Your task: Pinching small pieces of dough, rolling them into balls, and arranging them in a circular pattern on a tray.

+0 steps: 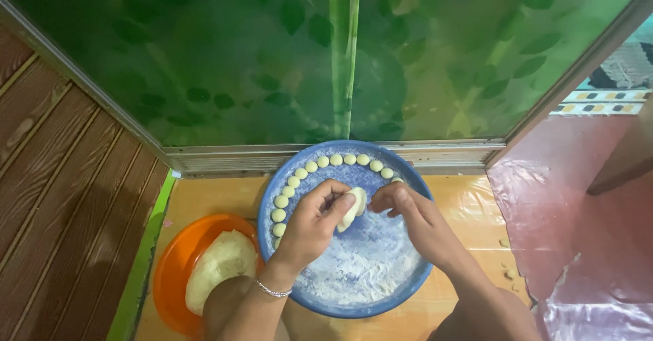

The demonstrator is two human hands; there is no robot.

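Note:
My left hand (314, 220) and my right hand (408, 213) meet over a round blue tray (408, 283) dusted with white flour. Both pinch one pale piece of dough (352, 208) between their fingertips, held just above the flour. A silver bracelet (273, 290) circles my left wrist. Several small dough balls (280, 201) line the tray's far and left rim in a curved row. An orange bowl (170, 273) to the left of the tray holds a large lump of pale dough (221, 266).
The tray and bowl rest on a yellow-orange covered surface (469, 212). A green leaf-patterned glass panel in a metal frame (326, 157) stands right behind. Brown wooden planks (61, 198) lie left, and pink plastic sheeting (578, 232) lies right.

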